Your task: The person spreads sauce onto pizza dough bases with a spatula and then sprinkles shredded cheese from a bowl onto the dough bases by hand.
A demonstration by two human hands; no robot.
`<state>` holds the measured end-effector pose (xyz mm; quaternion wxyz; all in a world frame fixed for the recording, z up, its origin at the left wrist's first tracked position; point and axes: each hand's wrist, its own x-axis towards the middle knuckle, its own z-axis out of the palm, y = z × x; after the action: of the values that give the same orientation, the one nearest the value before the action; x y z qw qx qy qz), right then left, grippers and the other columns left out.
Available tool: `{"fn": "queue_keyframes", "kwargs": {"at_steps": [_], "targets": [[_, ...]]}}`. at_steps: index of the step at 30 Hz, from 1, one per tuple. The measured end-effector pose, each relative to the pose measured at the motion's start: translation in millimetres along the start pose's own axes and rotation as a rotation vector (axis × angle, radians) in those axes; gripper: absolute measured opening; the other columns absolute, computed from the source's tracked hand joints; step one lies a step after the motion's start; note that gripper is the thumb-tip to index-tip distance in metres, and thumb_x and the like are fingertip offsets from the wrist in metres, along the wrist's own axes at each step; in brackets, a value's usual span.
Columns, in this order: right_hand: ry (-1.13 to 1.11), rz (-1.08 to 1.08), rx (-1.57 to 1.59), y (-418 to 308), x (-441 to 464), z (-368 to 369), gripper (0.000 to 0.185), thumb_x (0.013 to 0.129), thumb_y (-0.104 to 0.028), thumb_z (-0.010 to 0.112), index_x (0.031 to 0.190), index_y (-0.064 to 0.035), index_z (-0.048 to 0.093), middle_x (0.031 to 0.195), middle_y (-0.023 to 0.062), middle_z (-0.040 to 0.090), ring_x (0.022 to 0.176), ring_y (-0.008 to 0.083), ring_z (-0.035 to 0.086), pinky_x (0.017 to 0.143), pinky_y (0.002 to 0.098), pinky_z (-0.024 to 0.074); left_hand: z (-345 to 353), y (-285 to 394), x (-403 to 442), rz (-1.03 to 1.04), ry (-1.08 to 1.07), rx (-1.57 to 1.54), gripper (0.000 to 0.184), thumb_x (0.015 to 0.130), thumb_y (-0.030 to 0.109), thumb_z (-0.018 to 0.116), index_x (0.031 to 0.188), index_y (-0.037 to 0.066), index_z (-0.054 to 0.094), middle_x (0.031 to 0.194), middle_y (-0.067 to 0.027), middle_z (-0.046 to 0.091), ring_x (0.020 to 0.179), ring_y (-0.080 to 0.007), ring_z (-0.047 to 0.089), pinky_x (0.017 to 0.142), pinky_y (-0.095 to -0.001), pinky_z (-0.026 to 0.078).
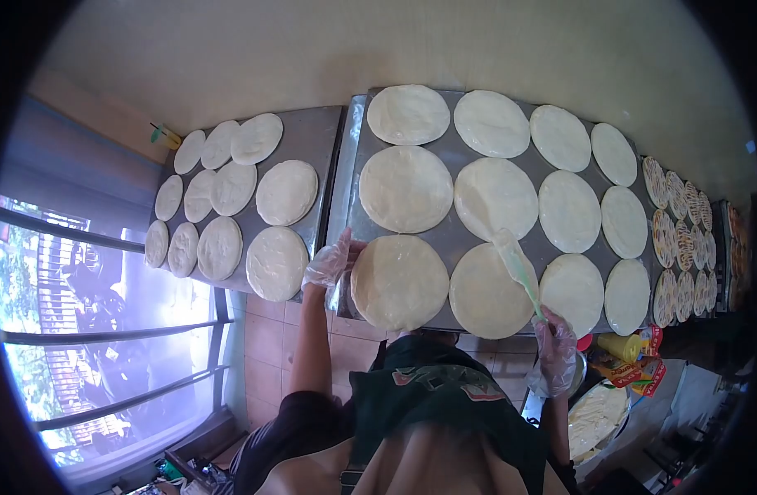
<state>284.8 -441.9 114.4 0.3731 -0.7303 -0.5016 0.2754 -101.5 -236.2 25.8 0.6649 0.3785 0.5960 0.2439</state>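
Head view: holding pale-green plastic spatula (523, 276) in right hand (553, 353), grip of left hand (327, 262) unclear; might tear round cream-white dough (487, 297) near desk (451, 235) front edge by overpressing.

- Spatula (517, 266): pale green, whitish blade, slanting, its tip over the near edge of a middle-row round; contact unclear.
- Dough (406, 190): twelve pale, flat rounds, some glossy, in three rows of four on the grey tray (453, 238).
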Motion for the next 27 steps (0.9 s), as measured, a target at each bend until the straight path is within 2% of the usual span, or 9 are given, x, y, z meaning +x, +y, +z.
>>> {"fn": "queue_keyframes", "kwargs": {"at_steps": [5, 7, 8, 12, 14, 17, 21, 23, 27], "targets": [[0.025, -0.053, 0.0, 9.8, 2.0, 0.9, 0.021, 0.085, -0.006, 0.055, 0.105, -0.0013, 0.057, 0.099, 0.0119, 0.061, 0.082, 0.0149, 0.056, 0.074, 0.0276, 0.045, -29.4, 23.7, 71.9, 0.208, 0.244, 0.025, 0.067, 0.084, 0.062, 0.04, 0.102, 0.002, 0.062, 0.094, -0.0081, 0.064, 0.082, -0.0194, 0.06, 0.073, -0.0313, 0.046], [0.019, -0.012, -0.006, 7.7, 2.1, 0.4, 0.022, 0.082, -0.006, 0.057, 0.103, -0.0028, 0.058, 0.099, 0.016, 0.061, 0.09, 0.0267, 0.059, 0.08, 0.0346, 0.0455, -40.2, 40.4, 117.2, 0.331, 0.38, 0.174, 0.066, 0.083, 0.063, 0.039, 0.103, 0.005, 0.062, 0.094, -0.0076, 0.064, 0.084, -0.0206, 0.06, 0.075, -0.0337, 0.045], [0.022, -0.02, -0.011, 7.9, 1.8, 0.8, 0.022, 0.082, -0.006, 0.057, 0.103, -0.0028, 0.058, 0.099, 0.016, 0.061, 0.09, 0.0267, 0.059, 0.08, 0.0346, 0.0455, -43.5, 51.5, 140.2, 0.397, 0.451, 0.319, 0.066, 0.082, 0.064, 0.038, 0.103, 0.007, 0.062, 0.093, -0.0071, 0.065, 0.085, -0.0211, 0.06, 0.076, -0.035, 0.044], [0.01, 0.005, -0.036, -4.7, 2.2, -2.4, 0.021, 0.081, -0.006, 0.058, 0.102, -0.0031, 0.058, 0.097, 0.0159, 0.061, 0.087, 0.027, 0.06, 0.079, 0.0348, 0.0459, -16.6, 103.4, 170.4, 0.291, 0.311, 0.344, 0.07, 0.084, 0.065, 0.033, 0.117, 0.006, 0.054, 0.102, -0.005, 0.062, 0.092, -0.0178, 0.054, 0.086, -0.031, 0.038], [-0.006, 0.02, -0.097, -4.6, 1.2, -5.3, 0.021, 0.081, -0.006, 0.058, 0.102, -0.0031, 0.058, 0.097, 0.0159, 0.062, 0.087, 0.0269, 0.06, 0.078, 0.0349, 0.046, 0.2, 119.9, 170.0, 0.239, 0.252, 0.479, 0.071, 0.082, 0.066, 0.035, 0.108, 0.004, 0.06, 0.091, -0.0069, 0.065, 0.087, -0.0174, 0.057, 0.085, -0.0296, 0.039], [0.024, 0.006, -0.005, 7.0, 0.4, -3.5, 0.02, 0.081, -0.006, 0.057, 0.101, -0.0027, 0.058, 0.097, 0.0158, 0.062, 0.087, 0.0268, 0.06, 0.078, 0.035, 0.0463, 18.0, 130.7, 164.0, 0.215, 0.244, 0.433, 0.07, 0.081, 0.066, 0.038, 0.099, 0.004, 0.065, 0.081, -0.007, 0.065, 0.081, -0.0184, 0.058, 0.082, -0.0303, 0.041], [0.041, 0.031, -0.039, -4.1, 1.0, -3.0, 0.02, 0.081, -0.005, 0.057, 0.101, -0.0021, 0.058, 0.098, 0.0162, 0.061, 0.089, 0.0269, 0.06, 0.078, 0.0351, 0.0463, 35.5, 149.8, 122.9, 0.22, 0.292, 0.564, 0.067, 0.08, 0.065, 0.043, 0.097, 0.004, 0.065, 0.08, -0.0066, 0.065, 0.079, -0.0178, 0.058, 0.078, -0.0308, 0.043], [0.046, 0.037, -0.018, -4.3, 2.7, -1.7, 0.02, 0.081, -0.005, 0.057, 0.101, -0.0019, 0.058, 0.098, 0.0163, 0.061, 0.089, 0.0269, 0.06, 0.079, 0.0351, 0.0463, 40.1, 148.7, 115.0, 0.285, 0.342, 0.576, 0.064, 0.081, 0.065, 0.037, 0.088, 0.008, 0.065, 0.078, -0.0093, 0.062, 0.079, -0.022, 0.057, 0.077, -0.0344, 0.041], [0.025, 0.013, -0.023, -3.3, 8.3, 2.4, 0.021, 0.081, -0.005, 0.057, 0.102, -0.002, 0.058, 0.098, 0.0167, 0.061, 0.088, 0.0264, 0.06, 0.078, 0.0348, 0.0462, 22.1, 126.4, 149.9, 0.264, 0.301, 0.352, 0.059, 0.081, 0.059, 0.048, 0.095, 0.004, 0.064, 0.076, -0.0081, 0.063, 0.076, -0.0161, 0.057, 0.075, -0.0283, 0.043]]}}
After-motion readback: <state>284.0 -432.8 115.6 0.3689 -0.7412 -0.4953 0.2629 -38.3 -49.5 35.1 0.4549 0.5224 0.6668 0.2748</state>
